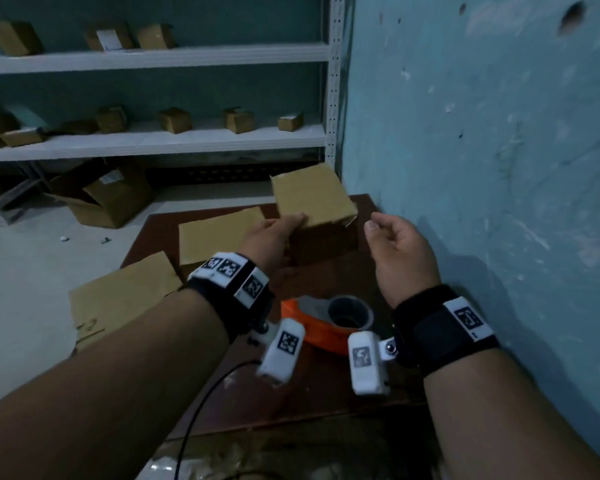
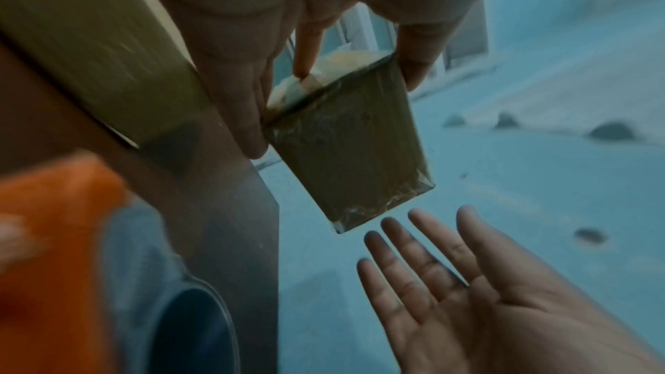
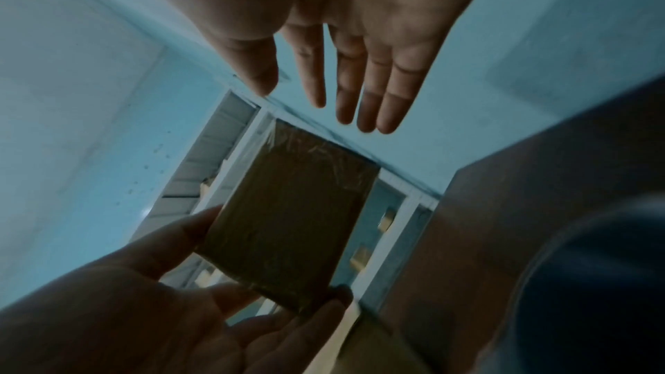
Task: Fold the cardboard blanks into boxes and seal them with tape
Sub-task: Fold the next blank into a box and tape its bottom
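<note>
Cardboard box [image 1: 314, 202] held above the table [image 1: 326, 393], tape-wrapped.
Left hand [image 1: 274, 240] grips its near edge, thumb on top, fingers [image 2: 248, 113] underneath. Right hand [image 1: 399, 251] just beside, fingers [image 3: 374, 90] straight, holding nothing. Orange tape dispenser [image 1: 323, 327] rests below.

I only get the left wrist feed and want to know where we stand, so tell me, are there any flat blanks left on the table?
Observer: Yes, two flat blanks lie on the table, left of the box.
Operator: Where's the tape?
Observer: The orange tape dispenser sits between the wrists.
Operator: Any finished boxes around?
Observer: Several small boxes stand on the shelves behind.
</note>
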Tool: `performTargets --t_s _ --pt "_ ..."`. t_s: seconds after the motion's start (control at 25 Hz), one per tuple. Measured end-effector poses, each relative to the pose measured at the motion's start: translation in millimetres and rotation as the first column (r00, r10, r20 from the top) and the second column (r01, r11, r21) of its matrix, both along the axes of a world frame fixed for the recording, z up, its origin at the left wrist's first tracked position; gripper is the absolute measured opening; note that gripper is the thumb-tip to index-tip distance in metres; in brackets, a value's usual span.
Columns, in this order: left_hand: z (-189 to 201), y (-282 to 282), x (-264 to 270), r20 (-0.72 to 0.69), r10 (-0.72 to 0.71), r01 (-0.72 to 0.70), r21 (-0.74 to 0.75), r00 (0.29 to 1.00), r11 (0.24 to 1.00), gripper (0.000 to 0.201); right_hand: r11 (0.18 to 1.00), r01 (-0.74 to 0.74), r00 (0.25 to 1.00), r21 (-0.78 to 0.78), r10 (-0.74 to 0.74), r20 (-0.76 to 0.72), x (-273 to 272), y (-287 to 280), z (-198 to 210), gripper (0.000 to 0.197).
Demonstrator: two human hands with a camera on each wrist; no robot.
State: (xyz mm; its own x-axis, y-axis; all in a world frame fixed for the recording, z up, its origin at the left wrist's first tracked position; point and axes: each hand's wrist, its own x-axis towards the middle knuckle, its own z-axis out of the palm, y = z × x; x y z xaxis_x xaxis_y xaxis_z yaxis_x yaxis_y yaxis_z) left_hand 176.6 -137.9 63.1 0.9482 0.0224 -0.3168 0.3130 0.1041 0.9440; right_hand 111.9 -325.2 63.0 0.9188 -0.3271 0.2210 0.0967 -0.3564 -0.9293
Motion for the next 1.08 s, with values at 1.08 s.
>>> performTargets --t_s 1.08 --pt "-32.5 -133.8 50.6 0.032 -0.462 0.384 0.506 0.886 0.772 0.055 0.592 0.458 0.826 0.663 -0.007 -0.564 66.4 -67.6 -75.0 0.014"
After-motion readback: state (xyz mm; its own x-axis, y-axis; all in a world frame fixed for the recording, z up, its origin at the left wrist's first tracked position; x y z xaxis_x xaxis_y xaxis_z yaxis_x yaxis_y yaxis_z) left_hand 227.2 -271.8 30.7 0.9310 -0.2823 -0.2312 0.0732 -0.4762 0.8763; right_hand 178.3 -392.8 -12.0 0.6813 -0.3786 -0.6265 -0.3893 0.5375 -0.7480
